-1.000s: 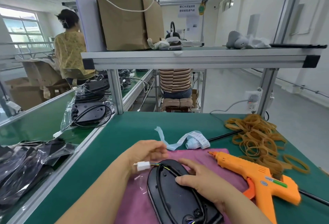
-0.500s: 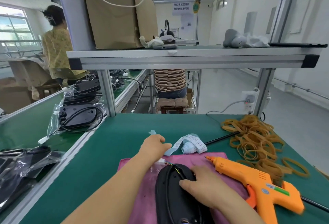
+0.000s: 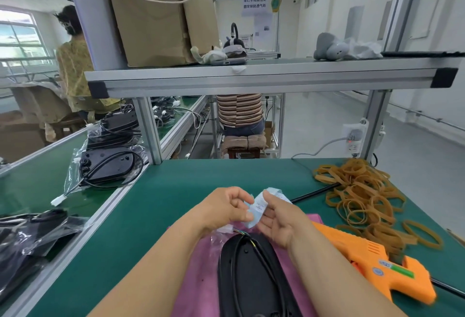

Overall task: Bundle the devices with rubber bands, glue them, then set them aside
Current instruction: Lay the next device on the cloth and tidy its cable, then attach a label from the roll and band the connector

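Observation:
A black oval device (image 3: 251, 276) with a cable looped on it lies on a pink cloth (image 3: 201, 271) at the near edge of the green table. Both hands are raised just beyond it. My left hand (image 3: 224, 207) and my right hand (image 3: 276, 218) pinch a pale blue and white label strip (image 3: 259, 207) between them. An orange glue gun (image 3: 382, 269) lies to the right of the device. A heap of tan rubber bands (image 3: 364, 195) lies further back on the right.
On the left bench lie a bagged black device (image 3: 108, 165) with its cable and dark plastic bags (image 3: 27, 236). An aluminium shelf (image 3: 264, 75) with a paper bag spans overhead. A socket strip (image 3: 354, 138) hangs on the right post. Two people sit beyond.
My left hand left the white connector and reached forward. My right hand lifted off the device. Both now hold the label strip, raised off the table.

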### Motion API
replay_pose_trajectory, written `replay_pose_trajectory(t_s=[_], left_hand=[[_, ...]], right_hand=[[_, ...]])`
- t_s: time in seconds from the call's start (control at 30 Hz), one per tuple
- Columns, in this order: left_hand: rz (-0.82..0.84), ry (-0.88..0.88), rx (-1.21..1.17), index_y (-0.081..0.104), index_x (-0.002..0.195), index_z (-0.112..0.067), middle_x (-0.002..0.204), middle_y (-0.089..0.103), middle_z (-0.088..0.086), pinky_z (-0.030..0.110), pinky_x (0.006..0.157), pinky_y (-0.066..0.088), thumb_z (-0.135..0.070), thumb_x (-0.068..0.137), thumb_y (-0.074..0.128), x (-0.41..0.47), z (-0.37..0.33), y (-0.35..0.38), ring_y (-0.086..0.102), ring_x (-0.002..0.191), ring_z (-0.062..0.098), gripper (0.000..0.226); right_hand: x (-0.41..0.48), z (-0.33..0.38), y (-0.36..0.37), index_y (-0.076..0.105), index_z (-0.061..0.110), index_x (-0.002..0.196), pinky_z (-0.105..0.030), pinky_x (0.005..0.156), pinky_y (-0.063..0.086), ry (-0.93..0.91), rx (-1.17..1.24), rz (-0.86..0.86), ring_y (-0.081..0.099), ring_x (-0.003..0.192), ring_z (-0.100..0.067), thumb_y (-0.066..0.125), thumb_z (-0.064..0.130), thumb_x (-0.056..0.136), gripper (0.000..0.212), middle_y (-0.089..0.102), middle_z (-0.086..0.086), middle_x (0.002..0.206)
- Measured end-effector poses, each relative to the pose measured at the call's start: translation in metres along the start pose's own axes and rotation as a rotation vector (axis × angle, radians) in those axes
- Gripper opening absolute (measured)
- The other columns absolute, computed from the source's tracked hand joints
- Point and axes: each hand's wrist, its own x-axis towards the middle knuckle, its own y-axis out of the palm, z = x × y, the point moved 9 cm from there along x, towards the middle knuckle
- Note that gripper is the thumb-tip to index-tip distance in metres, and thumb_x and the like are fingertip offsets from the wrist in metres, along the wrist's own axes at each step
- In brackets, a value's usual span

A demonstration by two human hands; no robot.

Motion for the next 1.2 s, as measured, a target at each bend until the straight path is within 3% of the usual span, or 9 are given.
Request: replay_pose_trajectory(t_s=[0.07,0.2,0.33,0.5,0.83,0.97,1.07,1.13,1.2], left_hand=[[0.002,-0.018,0.139,0.066,0.095,-0.016,0.070,0.064,-0.004,0.024,0.070,0.052,-0.002,0.079,0.078,-0.004,-0.002,0.000,0.060,0.060,0.007,0.024],[-0.362,0.150,0.452,0.069,0.089,-0.032,0.084,0.062,-0.012,0.008,0.064,0.044,-0.034,0.084,0.075,-0.008,-0.031,-0.020,0.052,0.065,-0.010,0.009],[-0.420,0.321,0.614,0.073,0.100,-0.029,0.091,0.055,-0.008,0.025,0.078,0.045,-0.028,0.089,0.070,-0.008,-0.049,0.002,0.047,0.076,0.000,0.012],[-0.427,0.325,0.662,0.073,0.109,-0.031,0.094,0.054,-0.009,0.027,0.082,0.043,-0.028,0.092,0.066,-0.007,-0.047,0.009,0.046,0.089,0.005,0.018],[-0.518,0.468,0.782,0.075,0.092,-0.016,0.096,0.058,-0.003,0.039,0.079,0.048,-0.021,0.091,0.067,-0.027,-0.058,0.016,0.052,0.098,0.012,0.009],[-0.518,0.399,0.600,0.069,0.083,-0.017,0.091,0.056,-0.007,0.028,0.080,0.045,-0.019,0.089,0.070,-0.033,-0.050,0.010,0.053,0.090,0.008,0.006],[-0.550,0.224,0.278,0.066,0.069,-0.024,0.072,0.063,-0.008,0.011,0.062,0.041,-0.017,0.082,0.075,-0.043,-0.031,-0.004,0.054,0.064,-0.001,0.018],[-0.515,0.117,0.153,0.068,0.069,-0.024,0.061,0.064,-0.008,0.011,0.054,0.040,-0.017,0.080,0.078,-0.051,-0.017,-0.006,0.051,0.053,0.002,0.016],[-0.458,0.051,0.073,0.068,0.080,-0.023,0.063,0.067,-0.004,0.019,0.057,0.043,-0.014,0.079,0.080,-0.062,-0.007,-0.003,0.055,0.055,0.007,0.015]], right_hand=[[0.005,0.002,-0.001,0.059,0.001,0.119,-0.028,0.050,0.057,-0.039,0.078,-0.061,0.066,0.070,-0.021,0.051,0.014,0.101,0.023,0.072,-0.014,0.093],[0.005,0.005,-0.001,0.057,0.007,0.118,-0.022,0.038,0.050,-0.079,0.120,-0.091,0.065,0.070,-0.018,0.054,0.011,0.100,0.019,0.068,-0.009,0.083],[0.004,0.007,0.000,0.060,0.010,0.108,-0.024,0.048,0.054,-0.084,0.101,-0.077,0.066,0.070,-0.016,0.057,0.011,0.098,0.010,0.069,-0.007,0.079],[0.005,0.008,-0.009,0.061,0.010,0.108,-0.028,0.075,0.049,-0.090,0.087,-0.096,0.063,0.075,-0.015,0.060,0.012,0.096,0.012,0.068,-0.006,0.080],[0.005,0.004,-0.016,0.060,0.009,0.090,-0.028,0.060,0.048,-0.014,0.052,-0.139,0.063,0.068,-0.018,0.055,0.010,0.098,0.009,0.068,-0.007,0.069],[0.006,0.004,-0.017,0.060,0.008,0.097,-0.028,0.065,0.049,-0.033,0.036,-0.152,0.063,0.069,-0.017,0.053,0.011,0.099,0.007,0.068,-0.005,0.067],[0.005,0.004,-0.018,0.058,0.008,0.109,-0.029,0.068,0.052,-0.070,0.004,-0.142,0.065,0.071,-0.018,0.050,0.013,0.101,0.013,0.069,-0.009,0.079],[0.002,0.002,-0.019,0.060,0.009,0.113,-0.029,0.062,0.051,-0.084,-0.046,-0.129,0.067,0.072,-0.018,0.049,0.016,0.101,0.017,0.071,-0.008,0.086],[-0.002,-0.001,-0.019,0.062,0.012,0.111,-0.028,0.063,0.050,-0.094,-0.103,-0.117,0.068,0.074,-0.016,0.051,0.016,0.100,0.016,0.072,-0.005,0.086]])
